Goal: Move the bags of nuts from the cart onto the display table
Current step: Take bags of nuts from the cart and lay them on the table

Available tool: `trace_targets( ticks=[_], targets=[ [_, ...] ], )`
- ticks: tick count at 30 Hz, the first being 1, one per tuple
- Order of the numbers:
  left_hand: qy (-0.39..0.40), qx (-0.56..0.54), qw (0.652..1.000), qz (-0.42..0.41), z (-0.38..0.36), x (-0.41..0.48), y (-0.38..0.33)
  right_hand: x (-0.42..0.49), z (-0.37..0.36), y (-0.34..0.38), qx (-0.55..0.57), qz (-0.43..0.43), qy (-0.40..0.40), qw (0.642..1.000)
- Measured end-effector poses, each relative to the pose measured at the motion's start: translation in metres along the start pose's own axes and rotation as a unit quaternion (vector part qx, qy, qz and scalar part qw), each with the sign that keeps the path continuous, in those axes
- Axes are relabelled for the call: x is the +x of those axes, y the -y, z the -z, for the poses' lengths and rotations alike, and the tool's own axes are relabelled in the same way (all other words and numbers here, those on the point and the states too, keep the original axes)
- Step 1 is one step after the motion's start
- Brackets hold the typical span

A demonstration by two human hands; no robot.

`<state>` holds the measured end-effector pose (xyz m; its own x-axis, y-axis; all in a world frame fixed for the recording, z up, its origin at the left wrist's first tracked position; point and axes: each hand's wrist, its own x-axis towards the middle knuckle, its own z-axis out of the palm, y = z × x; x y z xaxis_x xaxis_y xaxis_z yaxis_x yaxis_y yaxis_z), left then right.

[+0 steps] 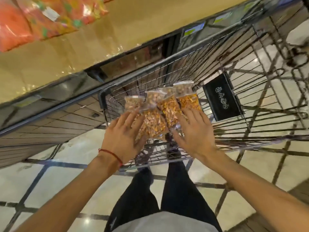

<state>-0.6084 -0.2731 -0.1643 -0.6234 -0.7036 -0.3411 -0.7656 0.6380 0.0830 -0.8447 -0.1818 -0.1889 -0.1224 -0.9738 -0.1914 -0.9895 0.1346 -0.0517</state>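
Over the wire cart (197, 67), both hands press from the two sides on a bunch of clear bags of nuts (160, 111). Left hand (122, 136) has its fingers spread flat on the left bags, and the right hand (194, 131) does the same on the right bags, so the bags are squeezed between them. Beside the cart is the yellow display table (117, 30), with bright orange bags (33, 19) on it.
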Motion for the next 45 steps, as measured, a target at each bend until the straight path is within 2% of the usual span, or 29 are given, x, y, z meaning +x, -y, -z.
trace_targets(
  ticks=[5,9,11,14,16,18,20,25,28,32,34,36,38,40,43,45],
  targets=[
    [0.033,0.005,0.998,0.046,-0.030,0.049,-0.011,0.055,-0.043,-0.043,-0.001,0.055,0.044,0.998],
    [0.050,-0.030,0.995,0.087,-0.056,0.077,-0.019,0.092,-0.087,-0.062,0.029,0.059,0.068,0.995],
    [0.070,-0.043,0.991,0.109,-0.072,0.089,-0.022,0.109,-0.111,-0.066,0.054,0.040,0.120,0.991],
    [0.080,-0.054,0.985,0.140,-0.097,0.100,-0.024,0.130,-0.149,-0.066,0.139,-0.034,0.175,0.974],
    [0.082,-0.066,0.984,0.143,-0.111,0.106,-0.025,0.142,-0.175,-0.066,0.210,-0.108,0.207,0.949],
    [0.091,-0.075,0.982,0.150,-0.122,0.109,-0.025,0.156,-0.197,-0.068,0.297,-0.190,0.244,0.904],
    [0.091,-0.074,0.981,0.156,-0.130,0.111,-0.026,0.166,-0.218,-0.070,0.362,-0.234,0.230,0.872],
    [0.058,-0.080,0.981,0.166,-0.148,0.107,-0.025,0.174,-0.229,-0.064,0.382,-0.266,0.217,0.858],
    [0.067,-0.084,0.980,0.168,-0.156,0.104,-0.023,0.178,-0.224,-0.065,0.384,-0.284,0.228,0.848],
    [0.074,-0.091,0.976,0.183,-0.158,0.103,-0.021,0.176,-0.215,-0.068,0.454,-0.338,0.213,0.796],
    [0.076,-0.087,0.974,0.196,-0.156,0.101,-0.020,0.174,-0.211,-0.068,0.513,-0.352,0.241,0.745],
    [0.088,-0.099,0.968,0.214,-0.155,0.100,-0.018,0.169,-0.206,-0.070,0.528,-0.356,0.258,0.726],
    [0.103,-0.141,0.953,0.248,-0.157,0.100,-0.017,0.161,-0.200,-0.073,0.543,-0.339,0.254,0.725],
    [0.091,-0.212,0.926,0.297,-0.162,0.101,-0.015,0.152,-0.190,-0.074,0.541,-0.309,0.255,0.740],
    [0.052,-0.343,0.857,0.381,-0.182,0.108,-0.011,0.143,-0.181,-0.078,0.543,-0.290,0.266,0.742],
    [0.020,-0.392,0.815,0.426,-0.194,0.116,-0.012,0.140,-0.172,-0.079,0.533,-0.274,0.291,0.745]
  ],
)
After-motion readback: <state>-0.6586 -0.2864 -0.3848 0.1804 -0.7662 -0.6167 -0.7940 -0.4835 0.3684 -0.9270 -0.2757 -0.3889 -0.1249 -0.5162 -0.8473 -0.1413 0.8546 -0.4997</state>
